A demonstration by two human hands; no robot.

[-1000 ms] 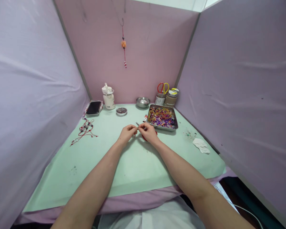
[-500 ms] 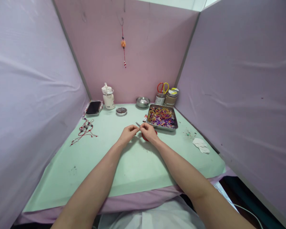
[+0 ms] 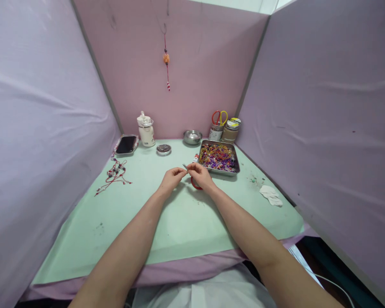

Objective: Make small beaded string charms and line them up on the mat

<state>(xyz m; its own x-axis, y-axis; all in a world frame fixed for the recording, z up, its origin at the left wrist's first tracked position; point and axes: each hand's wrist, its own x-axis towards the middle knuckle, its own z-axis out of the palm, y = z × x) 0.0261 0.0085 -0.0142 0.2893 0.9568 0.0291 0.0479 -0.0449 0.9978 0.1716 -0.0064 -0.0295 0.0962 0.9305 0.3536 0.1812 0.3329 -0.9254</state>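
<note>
Left hand (image 3: 172,179) and right hand (image 3: 201,176) meet by scissors (image 3: 195,186); their grip I cannot tell; likely fine handwork, next needing steadiness

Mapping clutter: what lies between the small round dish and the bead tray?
Head view: a small red-and-white item lies there, right beside the bead tray.

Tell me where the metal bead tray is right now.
In the head view, the bead tray sits right of centre, just beyond and to the right of the right hand, in front of the lidded jar.
</note>
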